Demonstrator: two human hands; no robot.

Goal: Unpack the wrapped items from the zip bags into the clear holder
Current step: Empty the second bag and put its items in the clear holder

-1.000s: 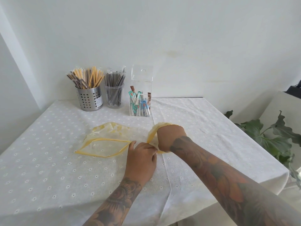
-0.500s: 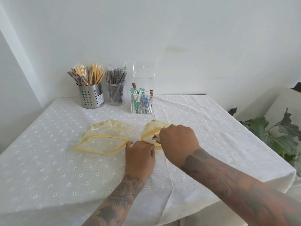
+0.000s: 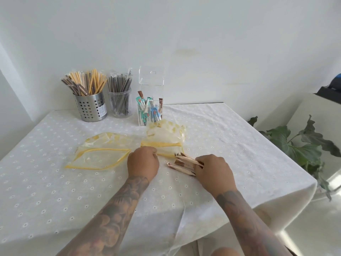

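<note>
Two yellow-trimmed zip bags lie on the white tablecloth. The left bag (image 3: 97,155) is flat and open, with nothing visible inside. My left hand (image 3: 143,161) pinches the mouth of the right bag (image 3: 166,138). My right hand (image 3: 212,170) grips a bundle of brown and cream wrapped sticks (image 3: 181,163), pulled clear of that bag's opening and held just above the cloth. The clear holder (image 3: 151,85) stands upright behind the bags, with several teal, blue and brown wrapped items in its lower part.
A perforated steel cup (image 3: 90,108) of wrapped sticks and a clear cup (image 3: 120,103) of dark ones stand at the back left by the wall. The table's right edge (image 3: 295,163) drops off beside a leafy plant (image 3: 302,145).
My right hand, inside the right bag a second ago, has pulled out toward me holding the bundle of wrapped sticks. The left hand kept hold of the bag's mouth.
</note>
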